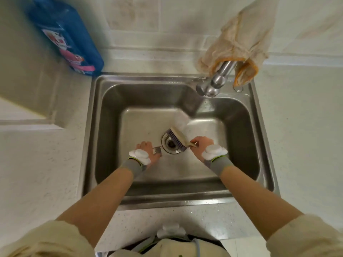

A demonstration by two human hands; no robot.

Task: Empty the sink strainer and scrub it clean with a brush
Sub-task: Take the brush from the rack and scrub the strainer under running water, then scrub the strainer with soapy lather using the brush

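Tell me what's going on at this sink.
A person is working in a steel sink. The right hand grips a brush by its handle, its purple bristles over the open drain. The left hand holds a small metal piece, apparently the strainer, just left of the drain; the brush is not on it at this moment. A cloth hangs over the faucet, and a blue bottle stands at the back left.
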